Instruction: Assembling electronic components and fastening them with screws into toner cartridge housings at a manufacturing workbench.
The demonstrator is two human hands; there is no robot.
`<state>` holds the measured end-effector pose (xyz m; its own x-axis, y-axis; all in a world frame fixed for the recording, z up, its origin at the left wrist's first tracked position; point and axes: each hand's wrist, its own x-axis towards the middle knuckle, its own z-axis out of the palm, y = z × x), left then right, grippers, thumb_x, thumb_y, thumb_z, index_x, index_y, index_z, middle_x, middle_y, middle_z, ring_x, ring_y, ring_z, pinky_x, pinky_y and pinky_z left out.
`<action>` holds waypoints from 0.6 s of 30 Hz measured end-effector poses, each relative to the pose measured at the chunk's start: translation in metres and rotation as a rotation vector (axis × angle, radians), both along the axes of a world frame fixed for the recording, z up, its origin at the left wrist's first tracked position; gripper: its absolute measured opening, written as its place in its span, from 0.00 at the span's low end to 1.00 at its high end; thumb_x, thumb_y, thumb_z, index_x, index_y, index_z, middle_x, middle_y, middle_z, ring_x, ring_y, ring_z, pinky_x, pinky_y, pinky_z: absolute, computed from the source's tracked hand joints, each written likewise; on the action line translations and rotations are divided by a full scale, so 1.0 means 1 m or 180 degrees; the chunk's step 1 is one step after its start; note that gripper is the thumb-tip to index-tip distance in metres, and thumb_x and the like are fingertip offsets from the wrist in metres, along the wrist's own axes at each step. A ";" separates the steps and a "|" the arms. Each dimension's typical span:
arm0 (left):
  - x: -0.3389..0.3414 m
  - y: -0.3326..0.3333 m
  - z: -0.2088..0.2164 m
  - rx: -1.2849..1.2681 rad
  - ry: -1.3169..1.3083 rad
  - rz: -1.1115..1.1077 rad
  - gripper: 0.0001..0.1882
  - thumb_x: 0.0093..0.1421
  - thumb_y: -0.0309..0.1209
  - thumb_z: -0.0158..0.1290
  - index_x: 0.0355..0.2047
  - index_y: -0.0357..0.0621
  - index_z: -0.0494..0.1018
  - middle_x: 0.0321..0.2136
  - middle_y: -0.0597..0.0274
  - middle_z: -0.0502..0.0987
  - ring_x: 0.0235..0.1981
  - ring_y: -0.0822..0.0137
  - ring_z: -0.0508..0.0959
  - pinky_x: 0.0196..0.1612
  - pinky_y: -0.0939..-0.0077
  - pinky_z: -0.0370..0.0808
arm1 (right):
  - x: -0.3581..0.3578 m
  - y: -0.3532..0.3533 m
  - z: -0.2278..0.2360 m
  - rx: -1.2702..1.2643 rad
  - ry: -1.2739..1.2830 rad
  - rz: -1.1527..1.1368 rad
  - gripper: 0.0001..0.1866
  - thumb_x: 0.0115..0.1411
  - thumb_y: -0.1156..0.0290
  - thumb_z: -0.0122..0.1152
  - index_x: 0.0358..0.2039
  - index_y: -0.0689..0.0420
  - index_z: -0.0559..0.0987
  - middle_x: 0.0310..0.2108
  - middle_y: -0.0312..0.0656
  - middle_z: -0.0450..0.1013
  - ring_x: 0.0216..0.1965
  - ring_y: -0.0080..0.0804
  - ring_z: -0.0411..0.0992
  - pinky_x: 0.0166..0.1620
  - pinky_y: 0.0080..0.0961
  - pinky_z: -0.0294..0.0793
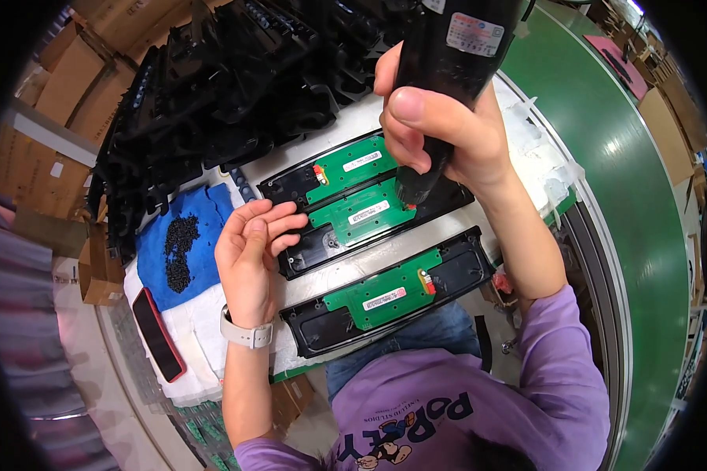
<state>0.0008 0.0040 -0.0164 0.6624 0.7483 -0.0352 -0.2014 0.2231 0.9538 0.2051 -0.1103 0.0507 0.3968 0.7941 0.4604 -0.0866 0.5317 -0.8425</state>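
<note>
We look first at the middle long black plastic tray with a green circuit board in it. It lies on the white padded table top, between two more trays just like it, the far black tray with a green board and the near black tray with a green board. All three lie side by side, slanted, so each one is easy to reach.

Our right hand is wrapped tight around a fat black electric screwdriver. All the fingers are curled shut on it, and the thumb sits on top. The tool points down, and its tip meets the right end of the middle tray's green board. We think it stands up straight so it can push right down on one spot.

Our left hand lies flat and open, holding nothing. Its fingertips rest on the left end of the middle tray, likely to keep it from sliding.

Just left of that hand is a blue cloth with a heap of small black screws, near enough to grab. A red phone lies at the table edge. Behind the trays sits a big pile of black plastic parts. A green belt runs along the right.
</note>
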 end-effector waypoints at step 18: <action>0.000 0.000 0.005 -0.0252 0.0331 -0.0598 0.07 0.63 0.30 0.39 0.33 0.41 0.65 0.13 0.73 0.57 0.12 0.82 0.51 0.15 0.88 0.47 | -0.014 0.000 -0.001 0.0023 -0.0722 0.0002 0.09 0.46 0.72 0.63 0.20 0.61 0.72 0.12 0.33 0.66 0.11 0.16 0.63 0.16 0.13 0.58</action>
<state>0.0012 0.0043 -0.0114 0.7795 0.6044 -0.1642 -0.0509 0.3225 0.9452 0.1916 -0.1105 0.0496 0.2820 0.7907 0.5434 0.1043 0.5377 -0.8366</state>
